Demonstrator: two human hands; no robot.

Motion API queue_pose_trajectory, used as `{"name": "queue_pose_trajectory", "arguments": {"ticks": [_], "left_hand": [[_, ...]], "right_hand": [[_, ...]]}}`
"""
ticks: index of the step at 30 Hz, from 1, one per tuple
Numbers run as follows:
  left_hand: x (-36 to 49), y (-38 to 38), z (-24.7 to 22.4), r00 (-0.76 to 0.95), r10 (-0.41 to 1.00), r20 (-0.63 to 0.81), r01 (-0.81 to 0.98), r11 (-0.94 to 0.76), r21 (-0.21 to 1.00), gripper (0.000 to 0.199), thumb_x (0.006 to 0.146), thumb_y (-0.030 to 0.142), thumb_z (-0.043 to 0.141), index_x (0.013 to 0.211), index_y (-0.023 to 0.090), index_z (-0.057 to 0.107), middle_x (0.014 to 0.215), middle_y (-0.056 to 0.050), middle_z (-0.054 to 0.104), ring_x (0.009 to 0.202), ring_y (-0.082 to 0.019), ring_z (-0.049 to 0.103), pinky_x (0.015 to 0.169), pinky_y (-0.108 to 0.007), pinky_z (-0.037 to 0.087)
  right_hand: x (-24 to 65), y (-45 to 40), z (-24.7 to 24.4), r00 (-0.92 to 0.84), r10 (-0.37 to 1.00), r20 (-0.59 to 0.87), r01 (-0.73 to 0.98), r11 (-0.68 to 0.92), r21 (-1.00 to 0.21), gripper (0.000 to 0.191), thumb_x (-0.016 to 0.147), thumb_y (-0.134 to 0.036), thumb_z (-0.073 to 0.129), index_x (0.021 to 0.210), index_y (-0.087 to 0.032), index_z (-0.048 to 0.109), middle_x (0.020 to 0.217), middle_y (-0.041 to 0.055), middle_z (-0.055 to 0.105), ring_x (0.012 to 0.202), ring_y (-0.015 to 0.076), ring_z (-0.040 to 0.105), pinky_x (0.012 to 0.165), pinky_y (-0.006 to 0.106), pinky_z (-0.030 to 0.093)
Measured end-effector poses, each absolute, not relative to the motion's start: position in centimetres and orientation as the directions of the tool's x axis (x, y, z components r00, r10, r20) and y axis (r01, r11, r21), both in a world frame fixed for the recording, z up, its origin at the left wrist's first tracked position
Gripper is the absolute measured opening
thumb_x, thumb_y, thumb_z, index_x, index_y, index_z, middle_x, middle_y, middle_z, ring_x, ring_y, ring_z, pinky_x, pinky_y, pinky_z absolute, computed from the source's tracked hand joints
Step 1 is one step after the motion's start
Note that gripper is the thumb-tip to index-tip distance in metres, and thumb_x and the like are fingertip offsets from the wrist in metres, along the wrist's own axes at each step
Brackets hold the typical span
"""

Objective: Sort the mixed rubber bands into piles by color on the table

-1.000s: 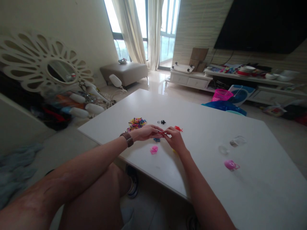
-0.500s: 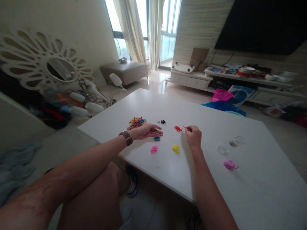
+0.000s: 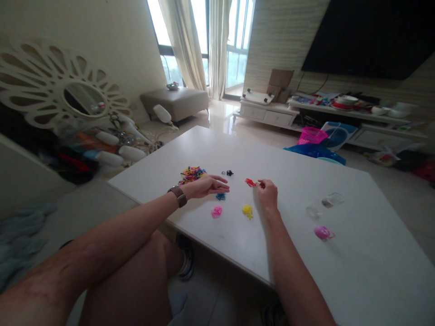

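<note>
Daylight poured in past long cream curtains (image 3: 218, 50) onto the glossy pale floor (image 3: 219, 118), a low beige padded bench (image 3: 173, 105) standing close by! Right, a wide black television (image 3: 367, 36) hung on the striped grey wall (image 3: 275, 40).

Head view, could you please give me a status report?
Right hand beside red pile, grip unclear. Left hand open near blue pile, partly blocking view of multicoloured pile.

Television (image 3: 367, 38), curtains (image 3: 183, 43) and ottoman (image 3: 186, 104) show a home.
</note>
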State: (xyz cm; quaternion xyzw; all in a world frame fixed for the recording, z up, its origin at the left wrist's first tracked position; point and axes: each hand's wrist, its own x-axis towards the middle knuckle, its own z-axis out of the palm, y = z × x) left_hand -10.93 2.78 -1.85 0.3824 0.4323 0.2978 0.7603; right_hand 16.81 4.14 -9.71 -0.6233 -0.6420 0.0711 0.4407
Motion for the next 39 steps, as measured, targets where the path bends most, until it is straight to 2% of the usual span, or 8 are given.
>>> {"name": "queue_pose_trajectory", "arguments": {"ticks": [3,7,12,16,25,32,39], "left_hand": [[-10.9,2.8,-2.0,0.458,0.777,-0.433,-0.125,0.538,0.833,0.031,0.075,-0.001,0.062,0.105,0.006,0.063,0.111,-0.025,0.069,0.103,-0.025,0.07,0.09,-0.029,0.055],[-10.7,2.6,-1.8,0.487,0.761,-0.428,-0.121,0.544,0.831,0.032,0.076,0.0,0.063,0.107,0.007,0.063,0.11,-0.025,0.07,0.103,-0.025,0.07,0.09,-0.029,0.055],[-10.4,2.4,-1.7,0.541,0.734,-0.411,-0.123,0.553,0.824,0.033,0.076,0.003,0.068,0.108,0.009,0.063,0.107,-0.022,0.071,0.1,-0.024,0.07,0.091,-0.032,0.054],[-10.3,2.2,-1.8,0.574,0.718,-0.393,-0.129,0.554,0.823,0.034,0.075,0.003,0.071,0.108,0.01,0.065,0.1,-0.017,0.072,0.094,-0.02,0.07,0.095,-0.033,0.051],[-9.8,2.0,-2.0,0.597,0.705,-0.382,-0.1,0.538,0.837,0.036,0.072,0.005,0.075,0.105,0.013,0.065,0.092,-0.011,0.071,0.087,-0.018,0.069,0.088,-0.032,0.052],[-9.8,1.9,-2.7,0.595,0.708,-0.379,-0.091,0.529,0.844,0.041,0.069,0.003,0.075,0.107,0.013,0.062,0.086,-0.008,0.069,0.081,-0.015,0.068,0.085,-0.029,0.051],[-9.7,1.8,-2.7,0.606,0.7,-0.378,-0.071,0.521,0.851,0.045,0.066,-0.003,0.07,0.106,0.014,0.061,0.091,-0.008,0.071,0.083,-0.016,0.069,0.084,-0.029,0.052]], "right_hand": [[15.8,3.5,-8.6,0.094,0.847,0.523,0.673,0.334,-0.661,0.016,0.086,-0.027,0.058,0.085,-0.017,0.07,0.081,0.0065,0.067,0.073,0.0191,0.061,0.073,0.033,0.049],[13.5,2.2,-6.8,-0.121,0.824,0.553,0.566,0.516,-0.644,0.014,0.089,-0.027,0.058,0.083,-0.019,0.07,0.081,0.0042,0.066,0.072,0.0173,0.061,0.072,0.031,0.049],[11.4,0.8,-5.4,-0.293,0.771,0.565,0.484,0.629,-0.608,0.012,0.089,-0.026,0.062,0.086,-0.021,0.072,0.081,0.0037,0.064,0.077,0.0177,0.061,0.074,0.031,0.048],[10.4,0.3,-5.3,-0.399,0.721,0.567,0.439,0.693,-0.572,0.009,0.088,-0.025,0.066,0.092,-0.024,0.073,0.085,0.0041,0.065,0.082,0.0189,0.06,0.076,0.033,0.047],[9.6,-0.1,-5.3,-0.462,0.719,0.52,0.461,0.695,-0.552,0.006,0.086,-0.023,0.068,0.081,-0.022,0.071,0.078,0.0031,0.06,0.08,0.0185,0.056,0.073,0.031,0.044],[9.4,-0.4,-5.1,-0.451,0.76,0.469,0.447,0.647,-0.618,0.008,0.082,-0.017,0.068,0.076,-0.022,0.068,0.076,0.0008,0.058,0.076,0.0164,0.055,0.07,0.029,0.045],[9.4,-0.3,-5.1,-0.454,0.789,0.413,0.414,0.598,-0.687,0.006,0.081,-0.018,0.066,0.076,-0.02,0.064,0.08,0.0003,0.057,0.07,0.0127,0.054,0.066,0.026,0.044]]}}
